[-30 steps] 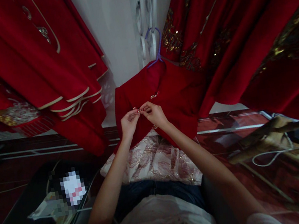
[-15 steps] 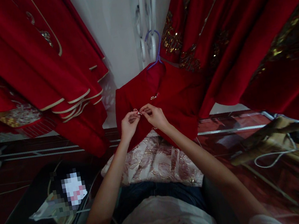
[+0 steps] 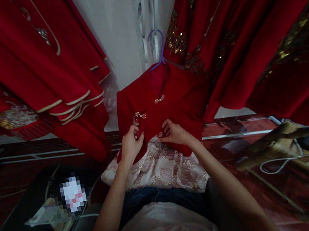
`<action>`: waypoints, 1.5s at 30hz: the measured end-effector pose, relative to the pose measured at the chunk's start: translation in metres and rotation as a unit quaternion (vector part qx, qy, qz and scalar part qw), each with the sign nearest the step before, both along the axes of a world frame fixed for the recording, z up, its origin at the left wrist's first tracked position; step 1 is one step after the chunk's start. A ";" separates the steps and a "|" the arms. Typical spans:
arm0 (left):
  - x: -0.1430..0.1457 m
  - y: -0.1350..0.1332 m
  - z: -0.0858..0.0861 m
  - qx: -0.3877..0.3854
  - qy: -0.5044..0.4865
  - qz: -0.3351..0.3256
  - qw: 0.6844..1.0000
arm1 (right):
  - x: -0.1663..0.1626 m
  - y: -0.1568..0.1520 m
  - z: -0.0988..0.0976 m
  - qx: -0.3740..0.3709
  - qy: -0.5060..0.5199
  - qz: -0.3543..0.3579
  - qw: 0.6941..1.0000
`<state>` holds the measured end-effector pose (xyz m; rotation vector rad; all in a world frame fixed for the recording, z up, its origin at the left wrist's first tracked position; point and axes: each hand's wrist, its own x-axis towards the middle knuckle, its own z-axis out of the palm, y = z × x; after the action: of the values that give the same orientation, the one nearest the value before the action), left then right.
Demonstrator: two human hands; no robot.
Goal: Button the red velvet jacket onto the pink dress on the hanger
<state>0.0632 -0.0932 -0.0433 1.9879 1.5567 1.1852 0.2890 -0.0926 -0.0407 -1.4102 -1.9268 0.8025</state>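
Note:
A red jacket (image 3: pixel 181 98) hangs in front of me on a purple hanger (image 3: pixel 162 54), with jewelled clasps down its front. One clasp (image 3: pixel 159 99) sits below the collar, and another clasp (image 3: pixel 140 115) lies further left on the front panel. My left hand (image 3: pixel 131 143) is closed on the left front panel, just under that second clasp. On the other side my right hand (image 3: pixel 176 132) pinches the jacket's front edge beside a lower clasp (image 3: pixel 160 134). The jacket's lower edge rests over a pale pink, gold-patterned cloth (image 3: pixel 164 169) on my lap.
Red garments (image 3: pixel 69 74) with cream piping hang at left. Gold-sequined red garments (image 3: pixel 230 54) hang at right. A wooden frame (image 3: pixel 291 147) with a white cord stands at lower right. A dark surface (image 3: pixel 24 210) at lower left carries cords and a blurred item.
Both hands have left the middle clasp and moved down and apart. My left hand is now on the left panel, my right hand at the lower clasp. The middle clasp shows uncovered.

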 end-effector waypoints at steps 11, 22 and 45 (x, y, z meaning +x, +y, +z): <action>0.040 -0.023 -0.019 -0.029 -0.015 -0.088 0.996 | 0.018 0.005 0.009 -0.028 0.022 0.027 0.999; 0.043 -0.023 -0.016 -0.044 -0.153 -0.023 0.987 | -0.028 -0.014 0.023 -0.072 0.236 0.057 0.967; 0.038 -0.014 -0.035 -0.100 -0.338 -0.084 0.932 | -0.025 0.002 0.000 -0.024 0.144 -0.012 0.989</action>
<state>0.1012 -0.1073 -0.0786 1.3363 1.0742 1.3759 0.2639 -0.0909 -0.0412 -1.2648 -1.6776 0.9894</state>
